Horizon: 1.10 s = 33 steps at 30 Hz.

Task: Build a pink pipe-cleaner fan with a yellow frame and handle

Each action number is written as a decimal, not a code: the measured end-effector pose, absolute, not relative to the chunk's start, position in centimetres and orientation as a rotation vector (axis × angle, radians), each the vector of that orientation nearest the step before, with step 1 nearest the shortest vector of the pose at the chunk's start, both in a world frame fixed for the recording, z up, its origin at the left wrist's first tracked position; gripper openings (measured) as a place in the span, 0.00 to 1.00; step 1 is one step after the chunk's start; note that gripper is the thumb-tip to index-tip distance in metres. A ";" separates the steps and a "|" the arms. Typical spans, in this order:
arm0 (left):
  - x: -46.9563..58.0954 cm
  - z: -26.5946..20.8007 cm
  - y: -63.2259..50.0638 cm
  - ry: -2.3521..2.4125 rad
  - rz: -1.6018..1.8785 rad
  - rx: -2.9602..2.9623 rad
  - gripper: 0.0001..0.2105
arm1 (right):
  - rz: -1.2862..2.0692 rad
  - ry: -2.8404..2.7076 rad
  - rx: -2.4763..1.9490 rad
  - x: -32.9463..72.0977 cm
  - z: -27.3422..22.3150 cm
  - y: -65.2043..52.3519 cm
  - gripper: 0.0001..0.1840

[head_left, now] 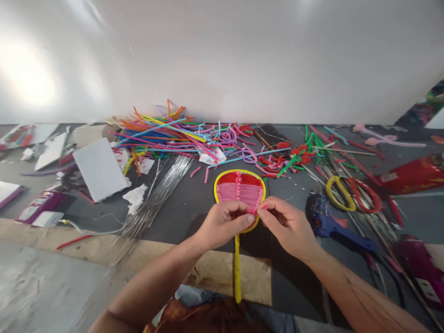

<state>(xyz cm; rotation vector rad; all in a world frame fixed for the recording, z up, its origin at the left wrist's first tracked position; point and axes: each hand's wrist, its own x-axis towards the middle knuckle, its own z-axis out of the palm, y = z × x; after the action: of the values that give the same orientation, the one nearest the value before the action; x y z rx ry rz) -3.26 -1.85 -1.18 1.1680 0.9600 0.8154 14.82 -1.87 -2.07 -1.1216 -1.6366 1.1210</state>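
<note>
A paddle-shaped pipe-cleaner fan has a yellow rim, red and pink rows and a pink beaded-looking line down its middle. Its yellow handle points toward me. My left hand is closed on the fan's lower part, thumb and fingers pinched near its edge. Opposite it, my right hand is closed in a pinch on a short pink pipe cleaner piece at the fan's lower right edge. My fingers hide the bottom of the pink rows, and where the piece's inner end goes I cannot tell.
Loose pipe cleaners are heaped at the back. Thin metal wires lie to the left, near a white card. At right are a blue glue gun, scissors with yellow and red handles and a red can-like container.
</note>
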 end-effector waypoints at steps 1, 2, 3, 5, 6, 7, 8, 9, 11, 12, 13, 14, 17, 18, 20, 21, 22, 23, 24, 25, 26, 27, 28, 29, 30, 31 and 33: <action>-3.3 -1.3 -1.8 0.949 0.825 1.168 0.16 | 1.111 -1.653 -1.115 14.8 -2.1 -1.9 0.08; -3.3 -1.3 -1.8 0.947 0.830 1.190 0.16 | 1.099 -1.671 -1.109 14.8 -2.1 -1.9 0.08; -3.3 -1.2 -1.8 0.948 0.828 1.227 0.16 | 1.085 -1.688 -1.103 14.8 -2.0 -1.9 0.08; -3.5 -1.0 -1.7 0.945 0.800 1.310 0.16 | 1.053 -1.729 -1.087 14.8 -1.7 -1.9 0.08; -3.6 -0.8 -1.7 0.943 0.778 1.353 0.16 | 1.033 -1.750 -1.076 14.8 -1.6 -1.9 0.08; -3.7 -0.7 -1.6 0.943 0.752 1.403 0.15 | 1.016 -1.774 -1.063 14.8 -1.4 -1.9 0.08; -3.8 -0.6 -1.6 0.952 0.727 1.468 0.15 | 1.001 -1.801 -1.051 14.8 -1.3 -1.9 0.08; -3.8 -0.5 -1.5 0.969 0.703 1.549 0.14 | 0.987 -1.830 -1.045 14.8 -1.2 -1.9 0.08; -3.8 -0.6 -1.5 1.021 0.663 1.760 0.13 | 0.965 -1.901 -1.046 14.9 -1.1 -1.8 0.08; -3.7 -0.7 -1.5 1.053 0.649 1.875 0.13 | 0.957 -1.948 -1.046 14.9 -1.1 -1.7 0.07; -3.7 -0.8 -1.6 1.083 0.642 1.981 0.12 | 0.948 -2.000 -1.044 15.0 -1.1 -1.6 0.07; -3.6 -1.0 -1.6 1.108 0.642 2.065 0.11 | 0.936 -2.050 -1.040 15.1 -1.2 -1.5 0.06; -3.3 -1.2 -1.7 1.149 0.667 2.130 0.09 | 0.903 -2.107 -1.071 15.2 -1.3 -1.4 0.06; -3.3 -1.2 -1.8 1.154 0.680 2.088 0.08 | 0.903 -2.071 -1.110 15.2 -1.3 -1.5 0.06; -3.2 -1.1 -1.9 1.176 0.707 1.945 0.07 | 0.943 -1.946 -1.192 15.0 -1.3 -1.6 0.07; -3.2 -1.0 -2.0 1.195 0.723 1.864 0.06 | 0.976 -1.879 -1.218 14.9 -1.2 -1.6 0.08; -3.2 -1.0 -2.0 1.211 0.739 1.789 0.06 | 1.013 -1.824 -1.229 14.8 -1.2 -1.7 0.09; -3.2 -1.0 -2.1 1.219 0.753 1.724 0.06 | 1.056 -1.782 -1.230 14.7 -1.2 -1.8 0.10; -3.2 -1.0 -2.1 1.214 0.768 1.673 0.07 | 1.099 -1.748 -1.224 14.6 -1.2 -1.8 0.11; -3.2 -1.1 -2.1 1.193 0.782 1.636 0.08 | 1.141 -1.716 -1.216 14.6 -1.2 -1.8 0.11; -3.3 -1.2 -2.1 1.161 0.797 1.607 0.10 | 1.179 -1.687 -1.208 14.6 -1.2 -1.8 0.11; -3.3 -1.2 -2.1 1.128 0.813 1.583 0.12 | 1.211 -1.664 -1.200 14.7 -1.2 -1.8 0.12; -3.4 -1.2 -2.1 1.099 0.824 1.565 0.14 | 1.233 -1.650 -1.191 14.8 -1.3 -1.8 0.12; -3.4 -1.1 -2.0 1.080 0.831 1.552 0.15 | 1.242 -1.647 -1.182 14.9 -1.3 -1.8 0.12; -3.5 -1.0 -2.0 1.071 0.829 1.544 0.15 | 1.237 -1.658 -1.175 15.0 -1.2 -1.8 0.12; -3.6 -0.9 -1.9 1.069 0.818 1.544 0.15 | 1.223 -1.680 -1.170 15.1 -1.2 -1.8 0.11; -3.7 -0.5 -1.8 1.065 0.777 1.575 0.13 | 1.176 -1.739 -1.169 15.2 -1.1 -1.8 0.10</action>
<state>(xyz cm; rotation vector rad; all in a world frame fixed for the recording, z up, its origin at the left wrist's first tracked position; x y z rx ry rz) -3.70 -1.79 -0.53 1.5747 1.0646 0.7768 15.20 -1.77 -1.13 -1.1688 -1.7386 1.1761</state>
